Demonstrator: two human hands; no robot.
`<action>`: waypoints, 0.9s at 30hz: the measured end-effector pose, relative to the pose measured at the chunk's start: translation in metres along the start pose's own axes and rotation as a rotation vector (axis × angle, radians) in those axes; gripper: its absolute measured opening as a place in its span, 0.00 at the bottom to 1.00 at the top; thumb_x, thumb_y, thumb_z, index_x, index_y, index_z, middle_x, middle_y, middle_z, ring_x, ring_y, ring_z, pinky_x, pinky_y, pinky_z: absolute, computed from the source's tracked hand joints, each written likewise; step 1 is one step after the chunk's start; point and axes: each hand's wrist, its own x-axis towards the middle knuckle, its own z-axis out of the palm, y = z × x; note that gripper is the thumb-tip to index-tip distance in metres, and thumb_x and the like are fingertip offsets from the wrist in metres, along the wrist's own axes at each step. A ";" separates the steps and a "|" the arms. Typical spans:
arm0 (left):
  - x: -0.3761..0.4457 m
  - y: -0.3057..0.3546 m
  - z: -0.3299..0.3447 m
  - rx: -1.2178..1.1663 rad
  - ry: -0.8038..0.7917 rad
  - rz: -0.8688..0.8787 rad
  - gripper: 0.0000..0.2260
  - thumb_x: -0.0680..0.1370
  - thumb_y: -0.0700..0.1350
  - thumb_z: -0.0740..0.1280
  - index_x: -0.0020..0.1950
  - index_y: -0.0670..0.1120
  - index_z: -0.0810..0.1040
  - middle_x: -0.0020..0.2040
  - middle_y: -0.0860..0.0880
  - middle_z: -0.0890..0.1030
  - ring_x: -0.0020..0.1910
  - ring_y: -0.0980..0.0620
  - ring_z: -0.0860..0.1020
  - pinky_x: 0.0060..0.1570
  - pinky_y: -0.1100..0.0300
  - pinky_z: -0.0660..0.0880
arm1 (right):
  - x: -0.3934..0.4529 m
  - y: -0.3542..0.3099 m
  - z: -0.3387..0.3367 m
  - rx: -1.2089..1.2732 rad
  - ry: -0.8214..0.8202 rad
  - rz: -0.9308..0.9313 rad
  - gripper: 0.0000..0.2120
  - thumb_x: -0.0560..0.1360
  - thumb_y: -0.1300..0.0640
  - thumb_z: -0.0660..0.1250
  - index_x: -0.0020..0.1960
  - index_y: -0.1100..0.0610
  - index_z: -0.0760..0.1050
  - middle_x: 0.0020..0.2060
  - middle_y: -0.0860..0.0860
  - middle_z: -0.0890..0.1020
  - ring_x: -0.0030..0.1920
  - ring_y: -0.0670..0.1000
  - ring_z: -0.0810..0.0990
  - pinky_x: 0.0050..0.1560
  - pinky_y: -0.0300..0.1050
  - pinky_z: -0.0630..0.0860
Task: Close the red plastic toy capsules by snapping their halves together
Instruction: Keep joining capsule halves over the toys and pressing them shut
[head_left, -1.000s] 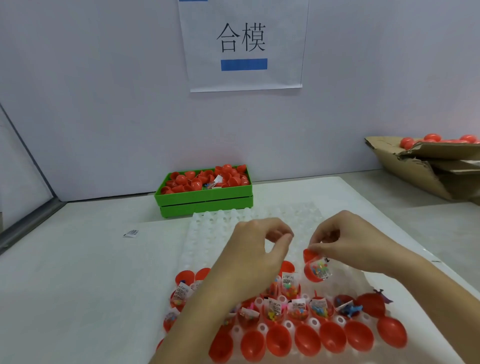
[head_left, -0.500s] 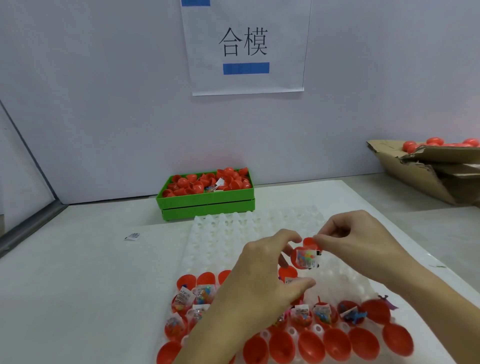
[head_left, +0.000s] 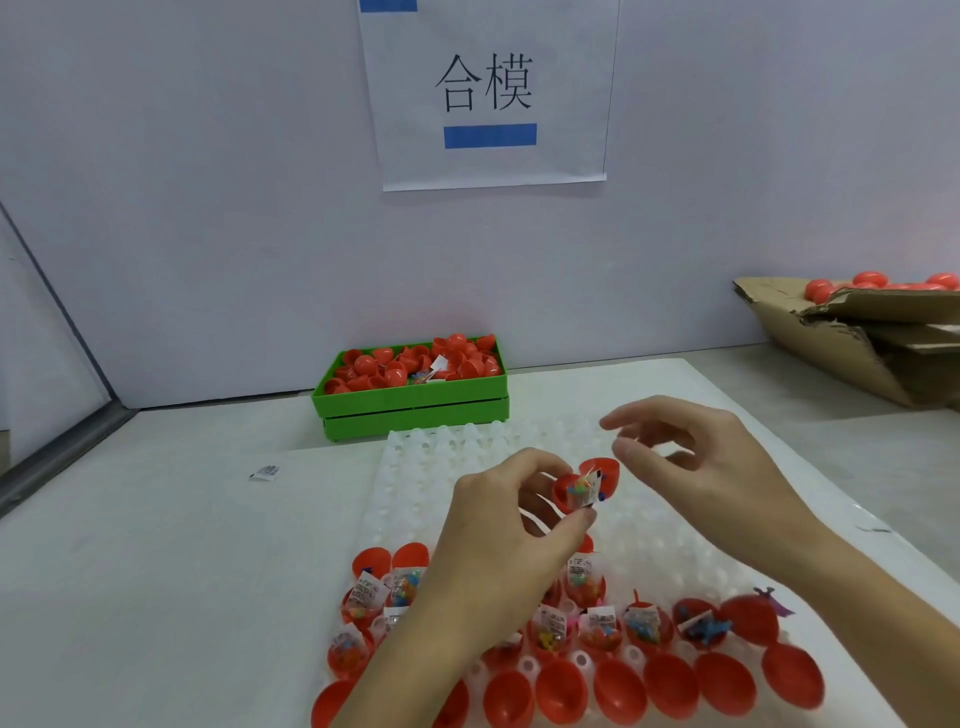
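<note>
My left hand (head_left: 511, 530) pinches an open red capsule (head_left: 584, 486) above the white dimpled tray (head_left: 457, 467). The capsule's two halves gape apart, and a small clear bag of coloured toy bits sticks out of it. My right hand (head_left: 691, 465) hovers just right of the capsule with its fingers loosely spread, holding nothing. On the near part of the tray sit several filled red capsule halves (head_left: 597, 626). In front of them runs a row of empty red halves (head_left: 618, 691).
A green crate (head_left: 410, 402) full of red capsule halves stands behind the tray by the wall. A torn cardboard box (head_left: 852, 338) with closed red capsules lies at the far right. A small white packet (head_left: 266, 472) lies on the table to the left.
My right hand has let go of the capsule and drawn back to the right with its fingers spread. My left hand has taken the capsule and now holds it alone.
</note>
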 end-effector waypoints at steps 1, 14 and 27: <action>0.000 0.000 0.000 -0.001 0.008 0.001 0.08 0.74 0.48 0.75 0.50 0.57 0.80 0.40 0.61 0.82 0.41 0.62 0.82 0.39 0.69 0.78 | -0.001 -0.001 -0.001 0.045 -0.036 -0.081 0.06 0.76 0.51 0.70 0.50 0.42 0.81 0.46 0.39 0.82 0.51 0.45 0.80 0.42 0.38 0.79; -0.001 0.001 -0.002 0.008 -0.073 0.031 0.08 0.74 0.49 0.74 0.53 0.54 0.81 0.39 0.57 0.82 0.38 0.58 0.81 0.40 0.67 0.78 | -0.003 -0.003 -0.001 -0.015 -0.205 -0.279 0.12 0.70 0.67 0.75 0.44 0.51 0.87 0.40 0.41 0.84 0.42 0.48 0.83 0.41 0.45 0.80; -0.001 0.002 0.000 -0.094 -0.015 0.086 0.15 0.75 0.47 0.73 0.55 0.59 0.72 0.40 0.54 0.82 0.40 0.55 0.82 0.40 0.66 0.78 | -0.007 -0.012 0.011 -0.133 -0.022 -0.423 0.11 0.71 0.68 0.73 0.43 0.53 0.86 0.40 0.43 0.83 0.42 0.45 0.81 0.41 0.38 0.79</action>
